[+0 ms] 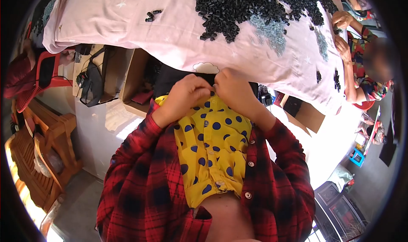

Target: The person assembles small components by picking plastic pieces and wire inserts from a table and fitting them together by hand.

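My left hand (183, 96) and my right hand (234, 91) are close together in front of my yellow polka-dot top (216, 133), just below the table's near edge. The fingers of each are curled into a pinch, and whatever lies between them is hidden or too small to name. Beyond them a pink cloth (170, 40) covers the table. On it lies a big heap of short black plastic tubes (229, 12), beside a pile of small grey-green pieces (270, 31). A few loose black tubes (152, 16) sit apart to the left.
At the right edge another person's hands (343, 46) rest by the cloth, near small groups of black pieces (336, 79). Open cardboard boxes (137, 82) stand under the table. A red chair (42, 78) and a wooden chair (46, 148) are at left; a blue stool (356, 157) is at right.
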A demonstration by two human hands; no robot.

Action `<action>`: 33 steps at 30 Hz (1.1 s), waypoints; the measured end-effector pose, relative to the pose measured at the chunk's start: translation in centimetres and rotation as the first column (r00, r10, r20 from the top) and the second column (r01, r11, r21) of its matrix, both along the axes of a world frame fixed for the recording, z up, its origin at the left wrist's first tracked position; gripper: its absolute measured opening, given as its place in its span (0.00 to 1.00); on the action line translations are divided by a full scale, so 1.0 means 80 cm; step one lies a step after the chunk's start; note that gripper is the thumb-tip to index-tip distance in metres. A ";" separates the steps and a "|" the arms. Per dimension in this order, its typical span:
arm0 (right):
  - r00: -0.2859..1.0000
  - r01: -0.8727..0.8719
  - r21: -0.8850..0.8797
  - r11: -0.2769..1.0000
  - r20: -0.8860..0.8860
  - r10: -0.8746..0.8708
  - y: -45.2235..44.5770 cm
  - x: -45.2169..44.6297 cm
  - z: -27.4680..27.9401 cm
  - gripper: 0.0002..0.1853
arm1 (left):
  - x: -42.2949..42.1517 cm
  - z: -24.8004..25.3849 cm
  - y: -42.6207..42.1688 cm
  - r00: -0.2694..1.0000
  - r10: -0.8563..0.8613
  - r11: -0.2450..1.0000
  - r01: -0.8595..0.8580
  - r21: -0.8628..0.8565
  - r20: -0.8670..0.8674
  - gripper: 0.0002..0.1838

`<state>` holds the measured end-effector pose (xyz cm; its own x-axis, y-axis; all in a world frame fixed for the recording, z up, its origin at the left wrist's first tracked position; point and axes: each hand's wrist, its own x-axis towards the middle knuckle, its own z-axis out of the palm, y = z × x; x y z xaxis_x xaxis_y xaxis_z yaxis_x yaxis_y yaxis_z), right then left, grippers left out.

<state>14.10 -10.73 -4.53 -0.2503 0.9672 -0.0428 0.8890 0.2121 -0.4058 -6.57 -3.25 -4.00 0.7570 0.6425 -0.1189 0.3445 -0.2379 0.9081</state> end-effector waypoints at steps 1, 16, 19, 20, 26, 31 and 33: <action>0.993 0.077 0.057 0.995 -0.089 -0.072 -0.002 0.003 0.014 0.10 | 0.005 0.006 0.002 0.997 0.071 0.970 -0.077 -0.229 -0.031 0.09; 0.513 0.510 -0.159 0.845 -0.732 -0.448 -0.006 0.031 0.094 0.03 | 0.065 0.055 0.009 0.793 0.439 0.527 0.154 -0.836 0.423 0.13; 0.590 0.476 -0.031 0.879 -0.730 -0.345 -0.005 0.023 0.094 0.05 | 0.067 0.045 0.001 0.802 0.373 0.672 0.112 -0.732 0.466 0.12; 0.602 0.477 -0.004 0.879 -0.727 -0.330 -0.004 0.021 0.095 0.04 | 0.068 0.045 -0.003 0.787 0.373 0.741 0.065 -0.668 0.491 0.11; 0.681 0.435 0.091 0.896 -0.684 -0.261 -0.003 0.018 0.099 0.04 | 0.065 0.046 -0.005 0.810 0.313 0.890 -0.068 -0.451 0.495 0.11; 0.716 0.434 0.128 0.892 -0.649 -0.256 -0.002 0.016 0.100 0.03 | 0.064 0.049 0.000 0.821 0.331 0.767 0.053 -0.639 0.466 0.15; 0.700 0.494 0.138 0.858 -0.648 -0.299 -0.002 0.015 0.101 0.03 | 0.062 0.053 0.002 0.787 0.476 0.503 0.124 -0.855 0.394 0.17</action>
